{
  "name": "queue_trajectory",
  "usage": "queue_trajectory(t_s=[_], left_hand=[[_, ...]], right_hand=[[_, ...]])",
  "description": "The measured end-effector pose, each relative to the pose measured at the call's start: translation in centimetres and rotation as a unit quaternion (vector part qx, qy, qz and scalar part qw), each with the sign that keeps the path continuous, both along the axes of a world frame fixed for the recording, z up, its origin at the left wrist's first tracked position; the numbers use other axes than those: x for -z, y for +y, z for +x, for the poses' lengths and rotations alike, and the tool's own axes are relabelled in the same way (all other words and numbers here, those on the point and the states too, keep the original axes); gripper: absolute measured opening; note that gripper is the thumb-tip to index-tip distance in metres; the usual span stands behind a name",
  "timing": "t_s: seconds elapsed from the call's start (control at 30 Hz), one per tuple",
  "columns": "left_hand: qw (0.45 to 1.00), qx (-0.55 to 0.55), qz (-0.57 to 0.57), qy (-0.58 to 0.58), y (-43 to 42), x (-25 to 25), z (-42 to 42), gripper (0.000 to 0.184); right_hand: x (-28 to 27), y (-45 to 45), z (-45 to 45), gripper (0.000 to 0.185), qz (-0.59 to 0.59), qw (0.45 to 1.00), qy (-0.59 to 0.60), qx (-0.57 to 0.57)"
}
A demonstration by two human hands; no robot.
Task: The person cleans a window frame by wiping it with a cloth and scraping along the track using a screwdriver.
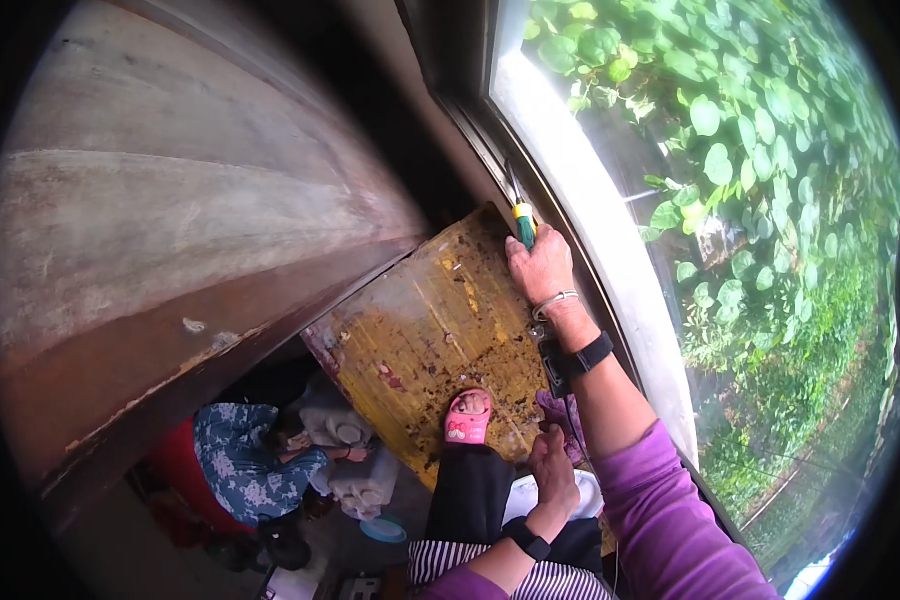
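Observation:
Up at the window frame, my right hand (543, 265) is closed around the green and yellow handle of a screwdriver (525, 222). Its dark, narrow shaft points into the track of the window frame (560, 205). Lower down, near my knees, my left hand (553, 470) has its fingers curled together at the edge of a purple cloth (574, 432). Those fingertips are partly hidden. Beneath both hands is a worn yellow wooden tabletop (420, 330), strewn with dark crumbs of dirt, most thickly near my foot.
My foot in a pink sandal (468, 418) rests on the tabletop. A white basin (585, 490) is partly hidden by my left arm. Below left, a person in a blue patterned top (245, 455) sits by grey plastic containers (362, 480). Green vines (730, 150) grow outside the window.

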State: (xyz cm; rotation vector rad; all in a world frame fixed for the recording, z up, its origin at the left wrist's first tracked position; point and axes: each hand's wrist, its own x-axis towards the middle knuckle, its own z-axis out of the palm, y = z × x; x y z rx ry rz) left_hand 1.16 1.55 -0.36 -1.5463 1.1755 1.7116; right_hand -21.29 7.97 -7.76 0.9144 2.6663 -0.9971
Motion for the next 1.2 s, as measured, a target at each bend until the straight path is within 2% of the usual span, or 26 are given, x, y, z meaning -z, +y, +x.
queue_trajectory(t_s=[0.13,0.2,0.27,0.37,0.47,0.5,0.57,0.73,0.83,0.9,1.1,1.13,1.2], left_hand=[[1.0,-0.009,0.001,-0.021,0.1,-0.3,-0.2,0.029],[1.0,-0.009,0.002,-0.021,0.1,-0.4,0.0,0.028],[0.999,-0.019,0.015,-0.03,-0.1,-0.7,-0.1,0.027],[0.999,-0.025,0.023,-0.043,-0.2,-0.9,-0.3,0.027],[0.999,-0.022,0.017,-0.026,-0.3,-0.3,0.3,0.027],[1.0,-0.023,0.017,-0.004,-0.3,-0.1,0.5,0.026],[1.0,-0.022,0.018,0.0,-0.4,-0.1,0.4,0.026],[1.0,-0.017,0.019,0.008,-0.5,0.1,0.6,0.025],[1.0,-0.024,0.02,0.005,-0.6,0.1,0.5,0.025],[1.0,-0.007,0.023,-0.009,-1.0,0.6,1.1,0.015],[1.0,0.006,0.023,-0.006,-1.1,0.9,1.0,0.014],[1.0,0.006,0.024,-0.005,-0.9,0.8,0.8,0.014],[0.999,-0.034,0.034,-0.001,-0.7,0.4,0.3,0.025]], right_hand=[[0.7,-0.8,0.0,0.037,-0.022,0.999,-0.012,0.044],[1.4,-1.6,-0.6,0.04,-0.215,0.96,-0.059,0.17],[1.8,-1.9,-1.4,0.042,-0.209,0.96,-0.059,0.176],[4.0,-1.6,-2.8,0.04,-0.135,0.983,-0.031,0.119],[2.0,-1.4,-4.4,0.039,-0.082,0.992,-0.052,0.086],[3.8,-1.0,-4.7,0.038,-0.126,0.986,-0.04,0.102],[5.0,-0.3,-5.1,0.031,-0.113,0.99,-0.029,0.082],[4.5,0.4,-6.4,0.024,-0.075,0.996,-0.034,0.041],[4.6,0.7,-7.2,0.023,-0.079,0.996,-0.034,0.038],[4.8,0.9,-7.5,0.023,-0.078,0.996,-0.032,0.037],[4.3,0.4,-6.9,0.022,-0.118,0.991,0.018,0.057],[3.7,0.2,-6.3,0.025,-0.111,0.992,0.039,0.046],[2.1,-0.2,-4.9,0.029,-0.013,0.997,0.077,-0.023]])
